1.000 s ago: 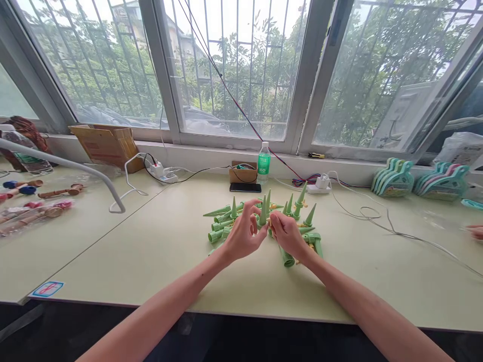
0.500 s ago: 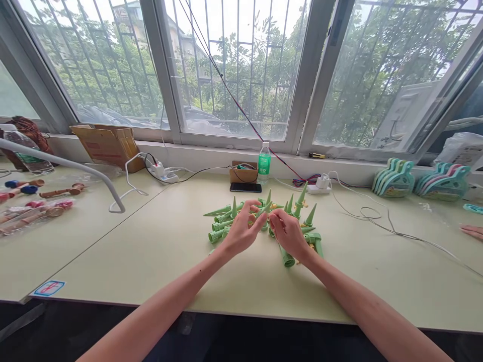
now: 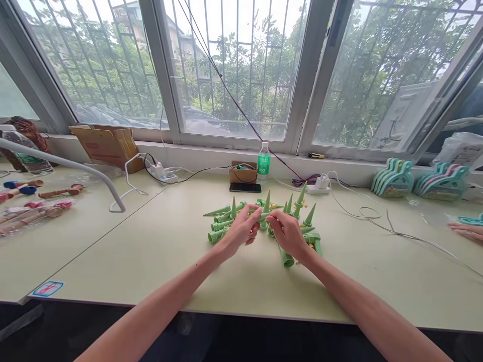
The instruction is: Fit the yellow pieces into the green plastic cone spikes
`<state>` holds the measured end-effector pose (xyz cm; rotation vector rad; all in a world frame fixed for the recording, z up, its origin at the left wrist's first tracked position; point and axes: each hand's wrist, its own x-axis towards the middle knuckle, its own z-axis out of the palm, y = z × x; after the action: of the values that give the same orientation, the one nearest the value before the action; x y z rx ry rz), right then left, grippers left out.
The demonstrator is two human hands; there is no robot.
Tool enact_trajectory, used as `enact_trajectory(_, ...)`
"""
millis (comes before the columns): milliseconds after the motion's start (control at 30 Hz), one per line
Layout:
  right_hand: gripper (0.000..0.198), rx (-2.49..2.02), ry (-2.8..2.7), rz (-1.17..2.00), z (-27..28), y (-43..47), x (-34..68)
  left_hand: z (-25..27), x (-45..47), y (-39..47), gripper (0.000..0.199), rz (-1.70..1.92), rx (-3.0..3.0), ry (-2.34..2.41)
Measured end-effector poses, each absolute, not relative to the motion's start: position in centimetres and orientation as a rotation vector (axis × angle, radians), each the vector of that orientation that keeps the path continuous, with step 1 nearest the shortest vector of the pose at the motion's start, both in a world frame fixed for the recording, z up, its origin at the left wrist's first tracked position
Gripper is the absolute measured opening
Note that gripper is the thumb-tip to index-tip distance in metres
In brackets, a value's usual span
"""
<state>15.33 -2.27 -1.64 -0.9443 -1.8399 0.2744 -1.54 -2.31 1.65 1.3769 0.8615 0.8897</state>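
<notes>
My left hand (image 3: 243, 227) is closed around a green plastic watering spike (image 3: 263, 217), which lies nearly level between the hands. Fingers pinched, my right hand (image 3: 289, 234) meets the spike's right end; whatever small part sits in that pinch is hidden. Around both hands spreads a heap of similar green pieces. A pointed cone (image 3: 309, 215) stands upright to the right, and an open-ended tube (image 3: 287, 259) lies in front of my right hand. More tubes (image 3: 216, 236) lie left of my left hand. Small yellow valves (image 3: 311, 246) show among the pieces.
Behind the heap are a black phone (image 3: 245, 187), a small cardboard box (image 3: 243, 175) and a water bottle (image 3: 263, 162). White cables (image 3: 392, 230) cross the table's right side, near another person's hand (image 3: 468, 232). A grey metal bar (image 3: 107, 183) juts in from the left.
The spike in my left hand has tipped from slanting upward to nearly level. My left fingers have curled in around it. My right hand has barely moved; the other person's hand reaches farther in.
</notes>
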Motion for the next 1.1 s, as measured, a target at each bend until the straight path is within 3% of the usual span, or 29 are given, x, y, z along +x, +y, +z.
enact_trajectory(433, 0.034, -1.018, -1.848, 0.326, -1.9, -2.3, 15.7, 1.4, -1.7, -2.5, 0.042, 0.918, 1.43, 0.78)
enact_trajectory(900, 0.044, -1.059, -1.848, 0.324, -1.7, -2.3, 15.7, -0.8, -1.4, -2.5, 0.038, 1.191, 2.2, 0.837)
enact_trajectory(1100, 0.045, -1.04, -1.816, 0.38, -1.9, -2.3, 15.5, -1.2, -1.3, -2.3, 0.038, 1.202, 2.266, 0.889)
